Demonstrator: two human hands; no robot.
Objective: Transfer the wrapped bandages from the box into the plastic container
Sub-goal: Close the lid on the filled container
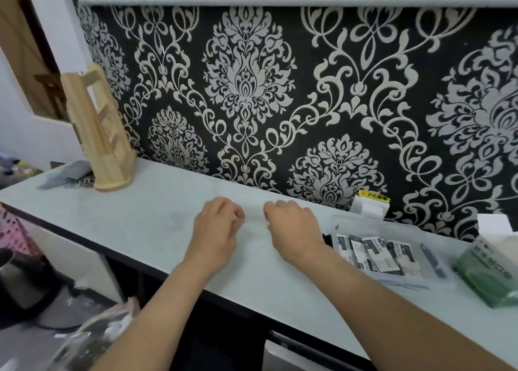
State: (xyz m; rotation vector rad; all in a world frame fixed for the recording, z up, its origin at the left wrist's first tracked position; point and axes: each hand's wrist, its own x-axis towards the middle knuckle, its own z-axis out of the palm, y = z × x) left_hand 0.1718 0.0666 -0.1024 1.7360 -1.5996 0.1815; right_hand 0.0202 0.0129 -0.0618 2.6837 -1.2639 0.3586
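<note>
Left hand (217, 226) and right hand (293, 226) side by side, palms down, fingers (238, 215) curled, forearms extended

The black wallpaper (246, 84) has big silver-white flowers and curly leaves all over. The long pale grey-white bench (157, 216) has a thin black edge. The small wrapped bandages (378, 254) are black and white. The cardboard box (487, 278) is green and white. The tall wooden rack (103, 135) is light yellow-brown. The small tag (374, 196) is yellow with dark letters.

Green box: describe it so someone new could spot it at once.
Follow the white counter along the patterned wall to its right end. Past the clear container of bandages lies the green box. It is the only green thing there.
</note>
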